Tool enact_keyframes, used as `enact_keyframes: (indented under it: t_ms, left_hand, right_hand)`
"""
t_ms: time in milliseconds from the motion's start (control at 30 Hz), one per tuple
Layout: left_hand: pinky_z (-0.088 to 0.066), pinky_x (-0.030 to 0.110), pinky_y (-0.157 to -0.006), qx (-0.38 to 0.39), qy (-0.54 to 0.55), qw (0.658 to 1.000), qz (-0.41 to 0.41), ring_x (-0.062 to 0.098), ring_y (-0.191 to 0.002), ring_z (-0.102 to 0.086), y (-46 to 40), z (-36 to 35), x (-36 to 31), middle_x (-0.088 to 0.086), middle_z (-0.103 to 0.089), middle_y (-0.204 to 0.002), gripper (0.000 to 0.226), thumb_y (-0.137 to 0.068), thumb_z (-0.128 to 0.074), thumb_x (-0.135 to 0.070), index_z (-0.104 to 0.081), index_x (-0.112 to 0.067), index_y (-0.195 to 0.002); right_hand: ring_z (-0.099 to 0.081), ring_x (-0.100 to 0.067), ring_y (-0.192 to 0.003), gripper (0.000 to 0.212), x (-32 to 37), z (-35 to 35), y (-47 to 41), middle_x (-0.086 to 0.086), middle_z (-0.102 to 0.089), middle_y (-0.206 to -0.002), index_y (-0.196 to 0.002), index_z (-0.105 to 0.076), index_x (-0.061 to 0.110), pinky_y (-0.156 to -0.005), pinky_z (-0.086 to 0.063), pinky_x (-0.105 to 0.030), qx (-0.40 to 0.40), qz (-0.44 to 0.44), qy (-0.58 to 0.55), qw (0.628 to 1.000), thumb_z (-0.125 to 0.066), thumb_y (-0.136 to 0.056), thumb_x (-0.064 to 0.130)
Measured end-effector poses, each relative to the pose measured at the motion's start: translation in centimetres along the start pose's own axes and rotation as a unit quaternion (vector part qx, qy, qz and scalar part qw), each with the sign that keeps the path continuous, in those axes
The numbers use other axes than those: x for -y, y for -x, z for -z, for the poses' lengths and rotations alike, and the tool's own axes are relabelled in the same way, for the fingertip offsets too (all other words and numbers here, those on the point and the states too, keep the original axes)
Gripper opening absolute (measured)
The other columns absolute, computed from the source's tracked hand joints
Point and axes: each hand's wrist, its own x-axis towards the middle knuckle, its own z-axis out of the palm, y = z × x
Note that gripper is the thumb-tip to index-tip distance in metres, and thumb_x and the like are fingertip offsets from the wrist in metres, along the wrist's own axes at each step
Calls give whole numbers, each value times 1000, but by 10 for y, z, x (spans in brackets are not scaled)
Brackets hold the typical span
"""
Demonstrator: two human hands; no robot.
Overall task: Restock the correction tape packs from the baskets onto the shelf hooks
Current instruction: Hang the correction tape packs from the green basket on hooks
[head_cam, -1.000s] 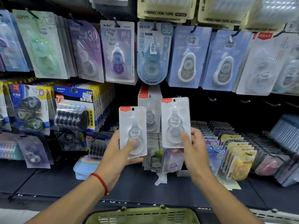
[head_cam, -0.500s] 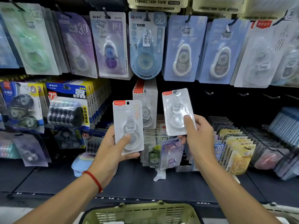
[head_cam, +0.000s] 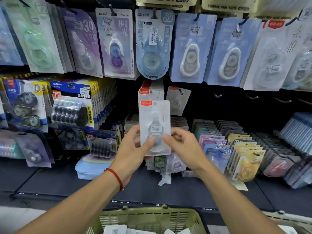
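I have one white pack [head_cam: 154, 127] up in front of the shelf, upright, its red label at the top and its hang hole not yet on anything. My left hand [head_cam: 135, 149] grips its lower left edge, thumb pressed on the blister; my right hand [head_cam: 182, 146] pinches the lower right side with thumb on the front, fingers curled behind. Just behind it a stack of the same packs [head_cam: 151, 90] already hangs on one hook, and a single pack [head_cam: 178, 100] hangs tilted on the next hook to the right. Further right I count several bare hooks [head_cam: 252, 97], so I judge the job well short of done. The green basket [head_cam: 148, 218] below holds more packs, though I can't tell how many. This pack should go on next.
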Motion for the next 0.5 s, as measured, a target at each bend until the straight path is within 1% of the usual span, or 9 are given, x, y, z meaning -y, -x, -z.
enact_keyframes:
  t_ms: [67, 133, 167, 200, 233, 267, 333, 400, 500]
  left_hand:
    - [-62, 28, -74, 9, -14, 1000, -15, 17, -102, -77, -3, -8, -3, -4, -80, -112, 39, -96, -75, -22, -61, -28, -132]
    - [-63, 28, -76, -3, -21, 1000, -13, 17, -99, -77, -8, -17, -5, -2, -80, -110, 46, -94, -78, -21, -60, -28, -136]
    - [-62, 27, -76, -14, -23, 1000, -9, 16, -96, -77, -11, -22, -6, 1, -80, -109, 50, -93, -79, -17, -59, -27, -138]
    - [-62, 26, -76, -21, -23, 999, -6, 16, -92, -76, -14, -28, -7, 4, -78, -111, 53, -93, -78, -11, -58, -25, -139]
    - [-62, 25, -78, -23, -23, 999, -6, 16, -88, -74, -16, -33, -8, 6, -75, -113, 54, -92, -77, -5, -58, -25, -139]
    - [-62, 25, -79, -21, -24, 999, -12, 14, -85, -72, -18, -38, -8, 7, -73, -114, 54, -92, -75, 0, -60, -26, -136]
    - [-61, 24, -82, -23, -21, 999, -25, 9, -82, -69, -20, -43, -9, 7, -71, -114, 52, -91, -73, 5, -63, -31, -127]
    - [-61, 24, -82, -30, -15, 999, -36, 8, -83, -69, -22, -44, -11, 7, -71, -113, 49, -90, -74, 5, -66, -32, -121]
    - [-59, 20, -79, -26, -7, 999, -45, 6, -82, -71, -23, -43, -10, 5, -72, -110, 47, -89, -76, 3, -67, -31, -121]
  right_hand:
    - [-78, -16, -98, 29, 4, -6, 7, 3, -81, -105, -109, -69, 20, -84, -62, -30, -32, 21, -3, 999, -75, -92, 42]
    - [-77, -21, -98, 19, 4, -7, 10, -1, -80, -106, -113, -64, 20, -83, -63, -39, -90, 25, 0, 996, -69, -101, 34]
    - [-77, -24, -97, 15, 5, -5, 10, -3, -79, -106, -114, -62, 20, -79, -64, -44, -126, 20, 1, 992, -66, -104, 31]
    - [-77, -24, -95, 12, 7, -3, 9, -5, -78, -106, -114, -61, 21, -72, -63, -43, -164, 16, -8, 986, -64, -105, 30]
    - [-77, -22, -92, 11, 10, -1, 8, -6, -77, -108, -114, -61, 21, -64, -62, -37, -196, 16, -28, 980, -62, -106, 29]
    - [-76, -20, -87, 10, 12, 0, 7, -7, -76, -109, -114, -61, 22, -58, -59, -32, -219, 17, -50, 974, -60, -107, 29]
    - [-74, -15, -74, 13, 15, 3, 4, -6, -75, -108, -116, -61, 23, -50, -54, -28, -242, 13, -70, 968, -57, -108, 32]
    - [-73, -12, -70, 16, 17, 7, 0, -5, -75, -107, -119, -63, 22, -47, -52, -25, -245, 8, -69, 967, -56, -108, 32]
    - [-72, -19, -74, 19, 18, 10, -5, -5, -76, -106, -119, -67, 20, -49, -53, -29, -256, 24, -53, 965, -58, -107, 31]
